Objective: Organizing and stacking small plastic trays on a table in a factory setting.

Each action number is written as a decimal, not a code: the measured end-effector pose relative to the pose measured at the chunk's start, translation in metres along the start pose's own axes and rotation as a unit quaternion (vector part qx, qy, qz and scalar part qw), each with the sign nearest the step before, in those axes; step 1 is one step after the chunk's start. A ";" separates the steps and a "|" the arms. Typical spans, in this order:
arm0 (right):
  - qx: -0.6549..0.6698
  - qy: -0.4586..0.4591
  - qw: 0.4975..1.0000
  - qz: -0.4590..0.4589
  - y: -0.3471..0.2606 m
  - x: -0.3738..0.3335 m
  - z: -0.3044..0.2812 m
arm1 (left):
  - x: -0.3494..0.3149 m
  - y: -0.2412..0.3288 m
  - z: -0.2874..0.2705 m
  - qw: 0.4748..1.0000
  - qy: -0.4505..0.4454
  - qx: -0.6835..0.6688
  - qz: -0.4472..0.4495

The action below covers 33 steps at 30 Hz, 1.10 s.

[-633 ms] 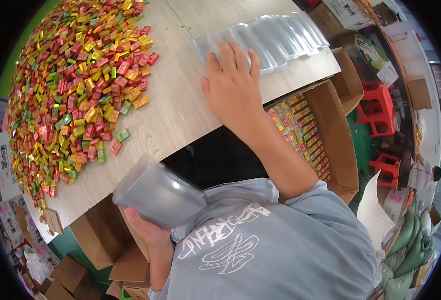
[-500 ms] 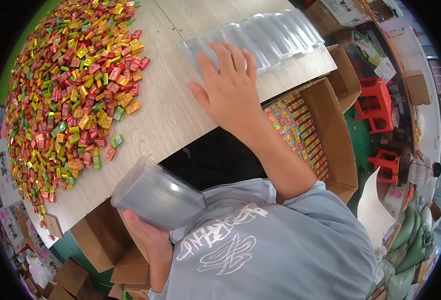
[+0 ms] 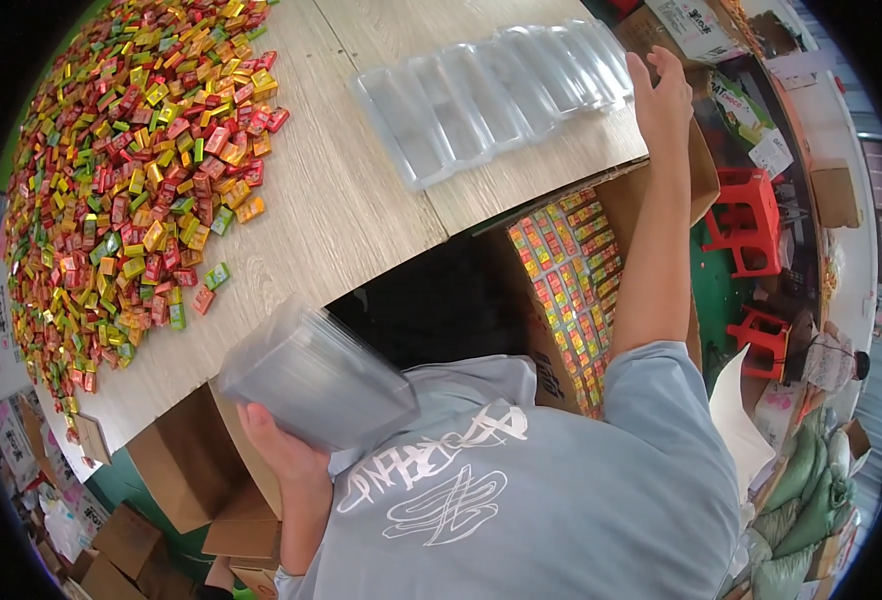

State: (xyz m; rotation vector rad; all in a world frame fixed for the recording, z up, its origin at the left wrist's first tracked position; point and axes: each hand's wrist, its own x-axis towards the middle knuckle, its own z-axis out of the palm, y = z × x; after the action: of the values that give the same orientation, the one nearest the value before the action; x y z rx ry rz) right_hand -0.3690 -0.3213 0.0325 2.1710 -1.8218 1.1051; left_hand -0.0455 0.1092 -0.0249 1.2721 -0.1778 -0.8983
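Note:
My left hand is closed round the lower side of a stack of nested clear plastic trays, held tilted against my shirt at the table edge. My right hand is stretched out to the far right, beside the end of a row of clear plastic trays lying side by side on the table. Its thumb and fingers are apart, with nothing visible in them; whether it touches the last tray I cannot tell.
A big heap of small wrapped candies in red, yellow and green covers the left of the wooden table. Below the table's right edge, a cardboard box holds rows of packed candies. Red stools stand farther right.
My right hand has moved right, from above the left end of the tray row to beyond its right end. The left hand still holds the stack.

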 end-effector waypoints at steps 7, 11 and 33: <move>0.039 0.006 0.999 -0.023 -0.003 -0.014 0.004 | 0.000 -0.002 0.003 1.000 -0.010 -0.019 0.002; 0.216 -0.030 0.975 -0.049 -0.062 -0.042 -0.006 | 0.002 -0.002 0.006 0.999 -0.018 -0.025 0.011; 0.539 -0.521 0.657 -0.074 -0.244 -0.221 -0.051 | 0.001 0.012 -0.008 0.991 -0.032 -0.110 0.073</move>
State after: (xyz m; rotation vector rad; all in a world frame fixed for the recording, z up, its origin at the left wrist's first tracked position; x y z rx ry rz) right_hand -0.1803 -0.0469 0.0313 4.2731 -0.9997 1.0899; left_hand -0.0350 0.1147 -0.0174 1.0133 -0.2142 -0.8105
